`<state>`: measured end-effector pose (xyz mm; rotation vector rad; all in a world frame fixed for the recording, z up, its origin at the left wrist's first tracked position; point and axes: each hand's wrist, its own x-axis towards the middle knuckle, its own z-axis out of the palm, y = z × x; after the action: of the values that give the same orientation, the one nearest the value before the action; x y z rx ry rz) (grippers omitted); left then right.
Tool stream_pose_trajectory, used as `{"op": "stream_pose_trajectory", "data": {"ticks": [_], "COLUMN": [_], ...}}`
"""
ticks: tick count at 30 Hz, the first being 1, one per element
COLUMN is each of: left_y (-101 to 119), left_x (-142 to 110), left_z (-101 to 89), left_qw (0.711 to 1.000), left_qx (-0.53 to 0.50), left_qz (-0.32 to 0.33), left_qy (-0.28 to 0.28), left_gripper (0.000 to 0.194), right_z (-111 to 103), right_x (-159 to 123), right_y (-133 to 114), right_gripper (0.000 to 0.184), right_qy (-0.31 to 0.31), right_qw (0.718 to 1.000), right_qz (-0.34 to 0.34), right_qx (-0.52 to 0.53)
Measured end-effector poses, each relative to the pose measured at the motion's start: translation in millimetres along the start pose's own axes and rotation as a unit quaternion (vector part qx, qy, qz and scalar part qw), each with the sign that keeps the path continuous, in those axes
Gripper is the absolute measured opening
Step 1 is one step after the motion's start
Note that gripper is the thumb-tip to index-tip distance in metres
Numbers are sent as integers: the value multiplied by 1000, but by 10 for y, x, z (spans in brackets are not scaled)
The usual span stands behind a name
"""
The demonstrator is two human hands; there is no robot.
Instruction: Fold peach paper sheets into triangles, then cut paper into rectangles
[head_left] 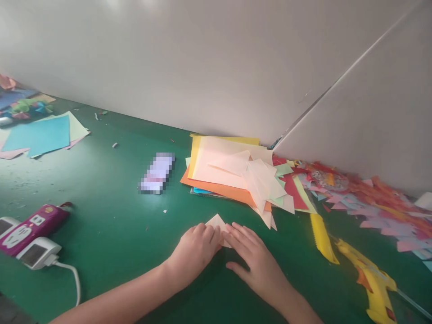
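A small pale sheet of paper (218, 221), folded to a point at its far end, lies on the green table (121, 247). My left hand (197, 247) is closed on its left side, fingers curled over the paper. From the right, my right hand (251, 252) lays its outstretched fingers on the paper's right edge, its thumb held apart. Both hands cover much of the sheet, so its full shape is hidden. Just beyond them sits a stack of coloured paper (219, 162) with loose folded pale pieces (261, 180) on top.
A phone (157, 173) lies left of the stack. To the right are a yellow cutter (323, 238) and a yellow glue gun (369, 279), with piled paper cuttings (378, 202) behind. At left are a purple power strip (37, 227) and blue paper (40, 135). A pale wall (189, 67) stands behind.
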<state>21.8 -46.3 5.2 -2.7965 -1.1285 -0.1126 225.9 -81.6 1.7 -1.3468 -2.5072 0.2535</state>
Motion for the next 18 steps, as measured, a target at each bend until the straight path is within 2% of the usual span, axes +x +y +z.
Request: {"op": "stream_pose_trajectory", "data": {"ticks": [3, 7, 10, 14, 18], "left_y": [-45, -70, -88, -127, -114], "left_x": [14, 22, 48, 96, 186], "left_z": [47, 45, -21, -48, 50], "left_qw": [999, 999, 1000, 995, 977], "left_qx": [16, -3, -28, -93, -202], "left_qz": [39, 37, 12, 17, 53], "left_qy": [20, 26, 2, -24, 39], "left_gripper": [11, 10, 20, 5, 19], "right_z": [62, 115, 92, 24, 10], "right_x": [59, 125, 167, 156, 2], "right_y": [37, 93, 81, 22, 46], "right_gripper": [43, 38, 36, 34, 42], "right_qy": [27, 102, 152, 186, 202], "right_qw": [1000, 993, 984, 971, 955], "right_qz": [-10, -8, -30, -34, 28], "right_qx": [12, 58, 90, 148, 215]}}
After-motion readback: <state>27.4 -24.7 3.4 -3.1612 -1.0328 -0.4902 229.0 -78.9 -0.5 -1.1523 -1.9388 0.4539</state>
